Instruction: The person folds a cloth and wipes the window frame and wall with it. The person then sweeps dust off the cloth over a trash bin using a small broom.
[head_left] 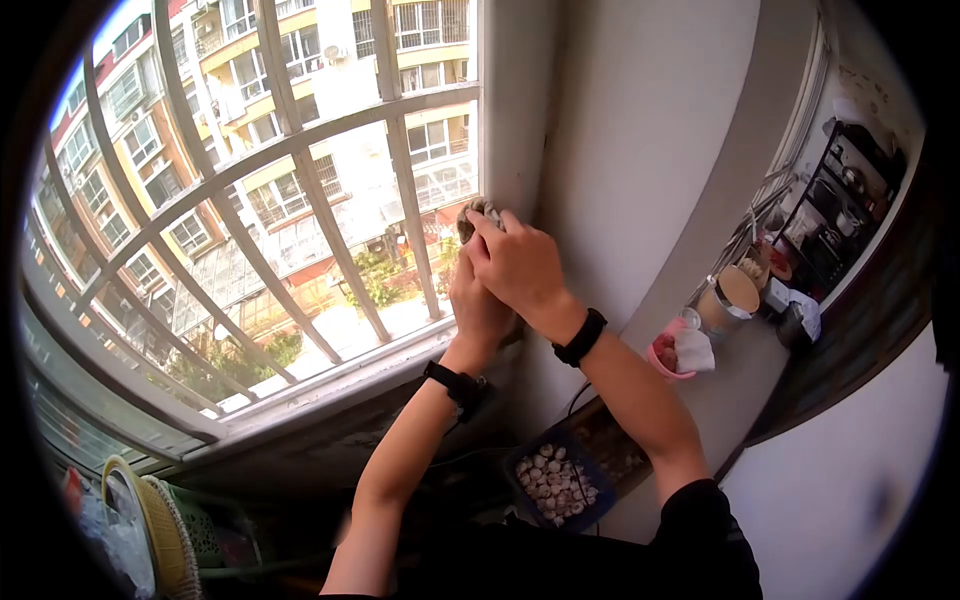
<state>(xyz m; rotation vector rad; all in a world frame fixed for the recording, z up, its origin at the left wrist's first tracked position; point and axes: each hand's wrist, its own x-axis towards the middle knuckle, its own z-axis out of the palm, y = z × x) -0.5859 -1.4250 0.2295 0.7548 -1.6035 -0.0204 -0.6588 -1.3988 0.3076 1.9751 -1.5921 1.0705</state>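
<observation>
A crumpled, greyish-brown rag shows at the tips of my hands, in front of the edge where the window frame meets the wall. My right hand is closed over it, index finger bent along its top. Just below and to the left, my left hand presses close against the right one and is closed at the rag's lower side. Most of the left fingers are hidden behind the right hand. Each wrist wears a black band.
A barred window fills the left. Below stands a blue crate of garlic bulbs. A pink basket and a tan-lidded container sit on the ledge at right. Yellow and green baskets stand lower left; a black rack is far right.
</observation>
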